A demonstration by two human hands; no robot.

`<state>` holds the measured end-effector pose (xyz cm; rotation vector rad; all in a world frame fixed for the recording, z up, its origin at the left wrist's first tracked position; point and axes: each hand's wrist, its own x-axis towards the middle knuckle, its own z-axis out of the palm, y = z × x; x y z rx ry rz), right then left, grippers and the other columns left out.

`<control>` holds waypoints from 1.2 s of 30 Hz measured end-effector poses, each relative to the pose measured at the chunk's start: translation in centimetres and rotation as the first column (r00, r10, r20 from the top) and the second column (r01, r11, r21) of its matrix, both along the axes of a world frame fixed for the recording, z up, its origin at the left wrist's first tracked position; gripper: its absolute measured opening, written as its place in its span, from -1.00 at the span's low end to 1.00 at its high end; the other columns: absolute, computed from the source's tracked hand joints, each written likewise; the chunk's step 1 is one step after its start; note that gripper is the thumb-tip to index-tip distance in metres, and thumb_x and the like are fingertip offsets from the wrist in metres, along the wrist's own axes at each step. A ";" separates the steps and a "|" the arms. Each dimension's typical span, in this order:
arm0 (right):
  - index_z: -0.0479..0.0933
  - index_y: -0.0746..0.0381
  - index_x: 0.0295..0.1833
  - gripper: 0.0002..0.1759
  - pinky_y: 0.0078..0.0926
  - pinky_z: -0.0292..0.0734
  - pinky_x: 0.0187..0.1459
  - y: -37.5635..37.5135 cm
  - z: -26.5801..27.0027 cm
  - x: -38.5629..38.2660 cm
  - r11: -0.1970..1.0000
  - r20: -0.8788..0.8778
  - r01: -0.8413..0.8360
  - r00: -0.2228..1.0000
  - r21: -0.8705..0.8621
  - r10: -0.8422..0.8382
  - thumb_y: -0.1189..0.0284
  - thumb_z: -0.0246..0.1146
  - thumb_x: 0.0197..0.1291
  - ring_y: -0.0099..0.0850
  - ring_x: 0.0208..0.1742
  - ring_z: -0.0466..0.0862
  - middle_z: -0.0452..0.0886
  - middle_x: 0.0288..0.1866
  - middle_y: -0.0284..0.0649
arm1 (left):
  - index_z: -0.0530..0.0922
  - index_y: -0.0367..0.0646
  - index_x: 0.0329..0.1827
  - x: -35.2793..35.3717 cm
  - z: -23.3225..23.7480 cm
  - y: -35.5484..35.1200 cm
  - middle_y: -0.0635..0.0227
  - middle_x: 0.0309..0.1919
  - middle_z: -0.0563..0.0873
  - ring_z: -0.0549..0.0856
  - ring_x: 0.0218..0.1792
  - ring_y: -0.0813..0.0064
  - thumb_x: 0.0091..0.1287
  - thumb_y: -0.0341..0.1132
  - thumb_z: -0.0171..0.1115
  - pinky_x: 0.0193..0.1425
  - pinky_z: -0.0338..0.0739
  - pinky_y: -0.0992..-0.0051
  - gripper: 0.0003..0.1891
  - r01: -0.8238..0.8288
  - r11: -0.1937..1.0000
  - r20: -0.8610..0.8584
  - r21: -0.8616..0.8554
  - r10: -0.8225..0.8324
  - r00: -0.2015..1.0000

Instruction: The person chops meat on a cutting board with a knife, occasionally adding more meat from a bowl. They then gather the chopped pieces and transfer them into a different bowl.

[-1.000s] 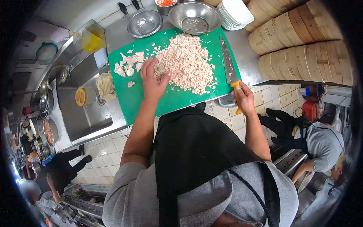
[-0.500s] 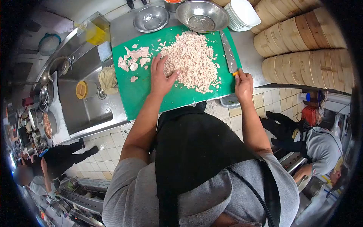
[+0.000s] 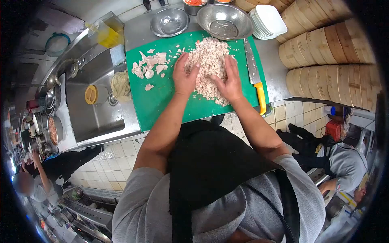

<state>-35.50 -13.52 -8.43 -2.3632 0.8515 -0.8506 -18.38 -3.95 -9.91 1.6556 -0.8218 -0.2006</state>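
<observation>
Matt green plastic cutting board [image 3: 162, 101]; the chopped meat [image 3: 208, 52] on it pale, moist and crumbly. The knife [image 3: 253, 69] at its right edge has a grey steel blade and glossy yellow plastic handle. Shiny metal bowls [image 3: 225, 20]; steamer baskets [image 3: 324, 48] of pale smooth wood

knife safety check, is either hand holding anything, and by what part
Nothing gripped. Left hand and right hand press open against the sides of the chopped meat pile; the knife lies untouched on the cutting board.

Bright, even overhead light; soft glare on the steel bowls [image 3: 225, 21] (fisheye bends everything); corners black, far edges blurred.
</observation>
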 end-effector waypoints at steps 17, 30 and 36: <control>0.76 0.31 -0.01 -0.84 -0.45 0.60 0.17 2.0 2.6 9.7 0.778 0.491 -0.086 0.818 0.622 -0.302 0.56 0.39 0.32 -0.35 0.05 0.74 0.75 -0.02 -0.13 | 0.71 -0.41 0.14 -1.3 4.1 -4.7 0.14 0.06 0.79 0.72 0.06 0.40 0.54 -0.32 0.24 0.21 0.60 0.46 -0.69 -0.137 0.968 -0.759 -0.211 -0.073 0.647; 0.76 0.32 -0.04 -0.79 -0.45 0.62 0.05 -4.6 9.1 10.4 0.882 0.547 0.025 0.776 0.470 -0.314 0.41 0.45 0.33 -0.39 -0.07 0.74 0.79 -0.09 -0.13 | 0.72 -0.40 0.03 -0.2 12.2 -10.9 0.19 -0.06 0.80 0.74 -0.01 0.43 0.53 -0.30 0.24 0.11 0.62 0.47 -0.72 -0.106 0.937 -0.720 -0.332 -0.179 0.671; 0.75 0.36 0.02 -0.67 -0.44 0.62 0.04 -14.7 9.8 13.1 0.863 0.625 -0.010 0.694 0.506 -0.358 0.31 0.45 0.33 -0.42 -0.08 0.75 0.82 -0.17 -0.13 | 0.76 -0.19 0.04 3.6 10.8 -21.5 0.24 -0.34 0.80 0.76 -0.40 0.48 0.47 -0.16 0.37 -0.25 0.64 0.54 -0.71 0.089 0.875 -0.570 -0.476 -0.385 0.726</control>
